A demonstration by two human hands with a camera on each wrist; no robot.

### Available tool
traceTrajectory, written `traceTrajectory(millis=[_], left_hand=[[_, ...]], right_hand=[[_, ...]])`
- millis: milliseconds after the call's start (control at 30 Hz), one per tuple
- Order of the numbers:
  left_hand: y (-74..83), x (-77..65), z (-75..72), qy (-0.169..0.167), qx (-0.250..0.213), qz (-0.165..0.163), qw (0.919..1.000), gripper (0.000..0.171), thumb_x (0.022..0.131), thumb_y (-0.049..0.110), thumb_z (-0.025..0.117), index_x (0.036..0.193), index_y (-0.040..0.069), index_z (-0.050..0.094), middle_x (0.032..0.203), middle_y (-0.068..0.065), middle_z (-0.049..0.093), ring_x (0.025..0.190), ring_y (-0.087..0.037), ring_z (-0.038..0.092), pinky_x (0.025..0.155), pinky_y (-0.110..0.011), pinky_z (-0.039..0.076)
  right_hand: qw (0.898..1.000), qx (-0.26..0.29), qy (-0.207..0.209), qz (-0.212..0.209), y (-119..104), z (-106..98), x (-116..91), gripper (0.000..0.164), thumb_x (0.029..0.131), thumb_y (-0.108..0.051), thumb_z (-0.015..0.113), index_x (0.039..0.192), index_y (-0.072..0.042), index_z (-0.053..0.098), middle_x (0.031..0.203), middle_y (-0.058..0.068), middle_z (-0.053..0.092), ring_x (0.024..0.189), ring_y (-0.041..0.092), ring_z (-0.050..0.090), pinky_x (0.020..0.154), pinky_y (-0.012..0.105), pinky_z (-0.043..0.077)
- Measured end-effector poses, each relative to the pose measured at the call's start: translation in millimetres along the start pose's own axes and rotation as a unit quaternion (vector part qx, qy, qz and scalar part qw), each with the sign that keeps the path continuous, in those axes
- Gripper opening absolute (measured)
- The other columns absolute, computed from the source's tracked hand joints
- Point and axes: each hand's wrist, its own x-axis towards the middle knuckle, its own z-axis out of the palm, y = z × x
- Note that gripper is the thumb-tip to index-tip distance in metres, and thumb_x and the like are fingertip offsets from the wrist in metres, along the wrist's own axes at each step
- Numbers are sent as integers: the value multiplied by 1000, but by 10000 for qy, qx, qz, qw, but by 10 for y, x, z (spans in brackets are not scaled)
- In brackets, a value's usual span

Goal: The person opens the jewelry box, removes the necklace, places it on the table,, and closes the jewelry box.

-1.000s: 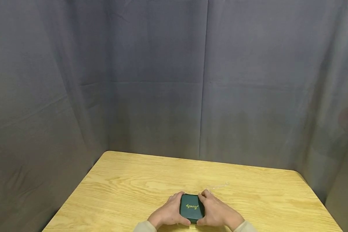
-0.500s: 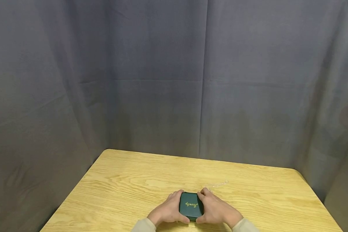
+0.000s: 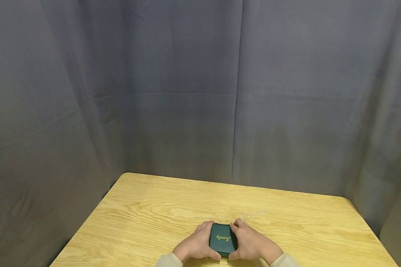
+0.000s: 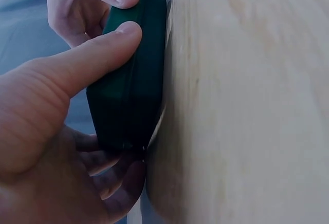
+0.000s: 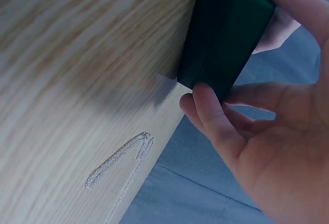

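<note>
Now | green box [image 3: 222,239] flat on wooden table [image 3: 147,218], near edge, lid closed | left hand [image 3: 195,245] and right hand [image 3: 252,244] clamp opposite sides, steadying it | silver chain [image 3: 254,214] lies just beyond

A dark green box [image 3: 222,240] with gold script on its lid lies flat on the wooden table [image 3: 147,222], near the front edge. The left hand [image 3: 198,245] grips its left side and the right hand [image 3: 250,244] its right side, fingers curled round the edges. A thin silver chain [image 3: 254,214] lies just beyond the right hand. Grey curtain [image 3: 187,92] hangs behind.
</note>
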Motion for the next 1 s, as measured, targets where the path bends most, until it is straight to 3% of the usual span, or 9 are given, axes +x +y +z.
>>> traceTrajectory(millis=[167,1000], left_hand=[[12,-14,4,-48,192,-54,9998,102,69,36,85,144,1,26,133,-8,41,115,-22,41,93,-41,40],[14,12,-16,-102,282,-57,9995,104,70,39,84,145,0,24,134,-8,40,115,-23,40,94,-41,40]], right_hand=[[10000,40,-73,36,-7,19,-3,96,67,-48,82,131,12,46,107,5,46,81,10,47,69,27,47],[9999,-79,-38,-54,1,-13,10,95,65,-48,83,130,12,47,104,5,46,81,10,48,70,28,48]])
